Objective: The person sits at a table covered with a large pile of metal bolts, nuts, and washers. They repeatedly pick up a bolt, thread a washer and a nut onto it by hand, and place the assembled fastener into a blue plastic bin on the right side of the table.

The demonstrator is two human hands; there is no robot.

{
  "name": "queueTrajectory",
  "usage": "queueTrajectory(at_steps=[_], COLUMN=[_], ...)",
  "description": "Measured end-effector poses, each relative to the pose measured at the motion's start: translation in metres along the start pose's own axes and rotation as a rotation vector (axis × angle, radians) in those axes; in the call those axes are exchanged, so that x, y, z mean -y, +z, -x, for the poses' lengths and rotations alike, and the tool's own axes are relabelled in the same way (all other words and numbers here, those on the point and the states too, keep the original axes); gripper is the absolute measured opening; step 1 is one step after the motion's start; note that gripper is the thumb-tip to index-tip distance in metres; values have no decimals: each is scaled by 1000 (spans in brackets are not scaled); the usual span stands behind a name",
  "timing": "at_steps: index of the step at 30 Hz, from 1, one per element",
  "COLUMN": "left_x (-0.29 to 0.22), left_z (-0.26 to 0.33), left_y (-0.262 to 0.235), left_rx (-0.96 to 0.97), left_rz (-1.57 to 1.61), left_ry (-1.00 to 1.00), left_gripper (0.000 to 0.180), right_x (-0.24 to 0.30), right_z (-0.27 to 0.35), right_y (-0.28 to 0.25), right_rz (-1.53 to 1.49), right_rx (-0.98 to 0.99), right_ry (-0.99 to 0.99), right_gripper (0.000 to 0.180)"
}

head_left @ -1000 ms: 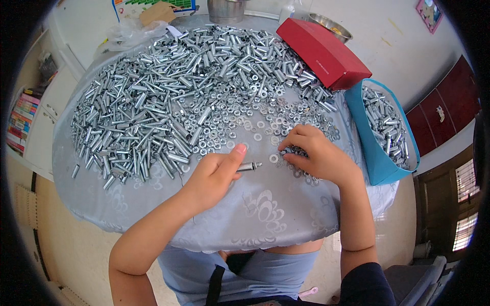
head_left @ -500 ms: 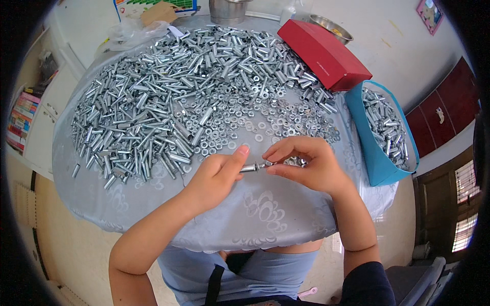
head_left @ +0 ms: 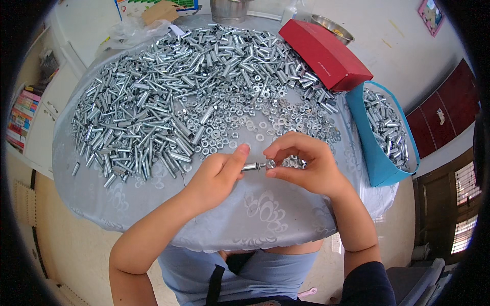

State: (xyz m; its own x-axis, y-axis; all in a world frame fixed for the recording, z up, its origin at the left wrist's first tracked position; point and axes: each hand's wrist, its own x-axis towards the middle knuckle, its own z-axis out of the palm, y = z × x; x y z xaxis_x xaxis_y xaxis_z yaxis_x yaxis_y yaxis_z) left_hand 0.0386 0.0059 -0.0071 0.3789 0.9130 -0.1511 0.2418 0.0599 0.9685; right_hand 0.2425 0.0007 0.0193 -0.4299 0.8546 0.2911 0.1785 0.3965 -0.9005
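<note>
Above the near part of the table, my left hand point(head_left: 215, 176) is closed around a metal sleeve anchor bolt point(head_left: 250, 167), its tip end pointing right with a washer around it. At that end a hex nut point(head_left: 270, 163) sits between the thumb and fingertips of my right hand point(head_left: 311, 162). Whether the nut is on the thread is too small to tell. Several more nuts point(head_left: 293, 162) show inside the curve of my right hand; I cannot tell if they lie in the palm or on the table. Just beyond my hands lie loose nuts and washers point(head_left: 219, 133).
A broad heap of metal sleeves and bolts point(head_left: 138, 109) covers the table's left and far side. At right stands a blue fabric bin point(head_left: 385, 176) filled with similar parts. A red box point(head_left: 326, 56), a metal bucket point(head_left: 228, 11) and a steel bowl point(head_left: 332, 26) are farther back.
My right fingertips have turned the nut, whose face now shows more toward me, and they have spread slightly. My left hand and the bolt have stayed nearly still.
</note>
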Motion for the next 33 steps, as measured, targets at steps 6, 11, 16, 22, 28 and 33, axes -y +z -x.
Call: queueTrajectory(at_steps=[6, 11, 16, 22, 28, 33], left_x=[0, 1, 0, 3, 8, 5], left_z=[-1, -1, 2, 3, 1, -1], left_y=[-1, 0, 2, 4, -1, 2], left_rx=[20, 9, 12, 19, 12, -32], left_rz=[0, 0, 22, -2, -51, -73], left_ry=[7, -27, 24, 120, 42, 96], left_gripper=[63, 63, 62, 61, 61, 60], right_x=[0, -7, -6, 0, 10, 5], right_z=[-3, -2, 0, 1, 0, -1], right_y=[1, 6, 6, 4, 1, 0], right_rz=[110, 44, 97, 269, 280, 340], right_rx=[31, 6, -17, 44, 135, 59], right_ry=[-130, -79, -47, -30, 61, -105], right_gripper=[25, 23, 22, 25, 24, 23])
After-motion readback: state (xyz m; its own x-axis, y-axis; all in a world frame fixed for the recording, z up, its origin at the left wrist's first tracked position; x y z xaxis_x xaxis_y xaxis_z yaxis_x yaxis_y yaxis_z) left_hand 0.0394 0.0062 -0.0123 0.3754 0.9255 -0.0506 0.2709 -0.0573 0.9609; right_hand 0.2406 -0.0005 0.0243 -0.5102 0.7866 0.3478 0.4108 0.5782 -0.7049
